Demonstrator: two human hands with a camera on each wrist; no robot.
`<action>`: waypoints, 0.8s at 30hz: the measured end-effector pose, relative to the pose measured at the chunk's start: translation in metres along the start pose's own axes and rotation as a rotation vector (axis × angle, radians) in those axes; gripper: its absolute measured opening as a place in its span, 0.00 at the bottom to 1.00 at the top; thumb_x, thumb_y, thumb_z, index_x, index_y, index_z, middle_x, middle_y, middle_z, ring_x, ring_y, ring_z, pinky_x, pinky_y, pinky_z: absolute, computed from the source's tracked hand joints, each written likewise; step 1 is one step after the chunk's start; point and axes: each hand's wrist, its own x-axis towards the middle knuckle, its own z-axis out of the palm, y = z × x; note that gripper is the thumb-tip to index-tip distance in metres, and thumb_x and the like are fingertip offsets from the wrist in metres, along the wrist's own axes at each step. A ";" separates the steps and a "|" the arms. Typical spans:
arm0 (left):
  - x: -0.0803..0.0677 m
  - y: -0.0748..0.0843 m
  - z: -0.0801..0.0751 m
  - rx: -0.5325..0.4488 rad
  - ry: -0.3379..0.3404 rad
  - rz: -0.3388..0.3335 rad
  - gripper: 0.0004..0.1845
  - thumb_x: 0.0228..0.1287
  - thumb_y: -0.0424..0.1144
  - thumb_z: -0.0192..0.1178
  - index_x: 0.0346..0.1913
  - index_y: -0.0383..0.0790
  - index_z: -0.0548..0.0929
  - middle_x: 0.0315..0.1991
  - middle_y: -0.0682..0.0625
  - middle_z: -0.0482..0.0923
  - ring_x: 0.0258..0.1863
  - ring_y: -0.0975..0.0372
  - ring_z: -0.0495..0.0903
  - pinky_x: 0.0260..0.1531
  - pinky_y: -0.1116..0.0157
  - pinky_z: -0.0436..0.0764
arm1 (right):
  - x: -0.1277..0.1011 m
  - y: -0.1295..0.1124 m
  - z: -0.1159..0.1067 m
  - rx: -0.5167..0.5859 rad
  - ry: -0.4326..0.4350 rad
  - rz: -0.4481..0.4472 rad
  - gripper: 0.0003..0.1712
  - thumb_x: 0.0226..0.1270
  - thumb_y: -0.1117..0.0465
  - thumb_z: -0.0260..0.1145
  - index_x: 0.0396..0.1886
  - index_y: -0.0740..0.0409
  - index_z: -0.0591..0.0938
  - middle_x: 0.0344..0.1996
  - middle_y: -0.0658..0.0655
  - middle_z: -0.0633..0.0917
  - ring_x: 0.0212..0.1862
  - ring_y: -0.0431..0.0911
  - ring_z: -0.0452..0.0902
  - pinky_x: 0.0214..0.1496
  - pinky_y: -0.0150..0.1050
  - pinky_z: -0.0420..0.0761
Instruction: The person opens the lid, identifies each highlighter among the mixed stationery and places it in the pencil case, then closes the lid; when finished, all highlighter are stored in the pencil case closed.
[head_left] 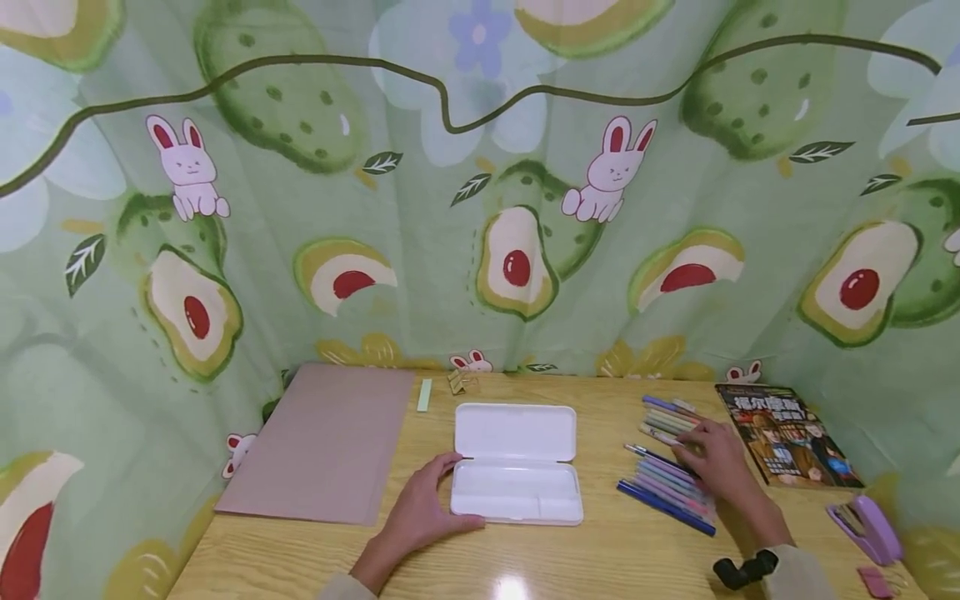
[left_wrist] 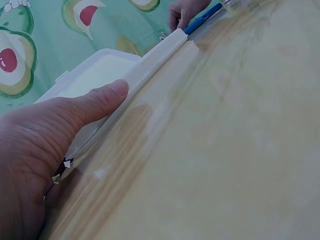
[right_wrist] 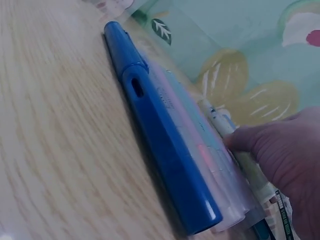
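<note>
A white pencil case (head_left: 495, 481) lies open on the wooden table, its lid folded back and its tray showing a small divided compartment. My left hand (head_left: 423, 510) holds the case's left end, the thumb along the front edge and the fingers at the far left side. To the right, my right hand (head_left: 720, 467) reaches over two groups of pens and pinches a pale pen (right_wrist: 220, 120); its fingertips are partly hidden. Nearest me lies a thick blue pen (head_left: 666, 507), beside several pastel pens (head_left: 671, 486). More pens (head_left: 663, 417) lie beyond the hand.
A comic-style book (head_left: 791, 437) lies at the right, with a purple stapler (head_left: 873, 529) and a pink clip (head_left: 876, 582) nearer. On the left is a large brownish-pink sheet (head_left: 322, 450). A pale green strip (head_left: 424, 395) and gold binder clip (head_left: 457, 382) lie at the back.
</note>
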 end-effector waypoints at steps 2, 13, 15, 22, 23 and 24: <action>-0.001 0.000 0.001 0.006 -0.001 0.004 0.57 0.37 0.75 0.79 0.70 0.49 0.75 0.66 0.53 0.81 0.65 0.52 0.78 0.63 0.45 0.77 | 0.000 -0.001 -0.002 0.012 0.023 -0.011 0.06 0.52 0.71 0.79 0.31 0.62 0.90 0.30 0.57 0.81 0.35 0.54 0.73 0.38 0.51 0.69; 0.002 -0.002 0.001 0.007 -0.005 0.037 0.55 0.38 0.77 0.76 0.70 0.53 0.76 0.67 0.58 0.79 0.68 0.57 0.76 0.66 0.49 0.76 | 0.007 -0.041 -0.010 0.142 0.010 0.022 0.06 0.59 0.72 0.77 0.35 0.62 0.90 0.38 0.62 0.87 0.49 0.67 0.80 0.50 0.67 0.75; 0.002 -0.002 0.001 0.005 -0.012 0.030 0.55 0.38 0.78 0.76 0.70 0.54 0.76 0.67 0.58 0.78 0.68 0.57 0.76 0.66 0.48 0.76 | 0.006 -0.053 -0.009 0.145 0.005 0.027 0.07 0.60 0.71 0.77 0.37 0.61 0.90 0.39 0.60 0.87 0.50 0.64 0.81 0.50 0.65 0.76; 0.003 -0.002 -0.001 -0.004 -0.018 0.022 0.54 0.38 0.77 0.76 0.70 0.56 0.77 0.66 0.59 0.79 0.66 0.58 0.78 0.64 0.49 0.78 | 0.007 -0.092 0.005 0.184 0.005 -0.020 0.08 0.62 0.68 0.77 0.38 0.53 0.90 0.40 0.52 0.87 0.47 0.53 0.82 0.44 0.55 0.82; 0.003 -0.002 -0.001 -0.010 -0.019 0.022 0.54 0.38 0.77 0.76 0.70 0.56 0.78 0.66 0.59 0.80 0.66 0.58 0.78 0.64 0.50 0.78 | 0.007 -0.097 0.009 0.194 0.006 -0.035 0.08 0.61 0.69 0.78 0.38 0.52 0.90 0.40 0.51 0.87 0.46 0.52 0.82 0.43 0.53 0.83; 0.003 -0.001 -0.002 -0.016 -0.020 0.021 0.54 0.38 0.76 0.77 0.70 0.55 0.78 0.66 0.58 0.80 0.66 0.58 0.78 0.64 0.50 0.78 | 0.007 -0.102 0.013 0.207 0.009 -0.047 0.09 0.61 0.69 0.78 0.37 0.52 0.90 0.40 0.50 0.86 0.45 0.50 0.81 0.42 0.51 0.83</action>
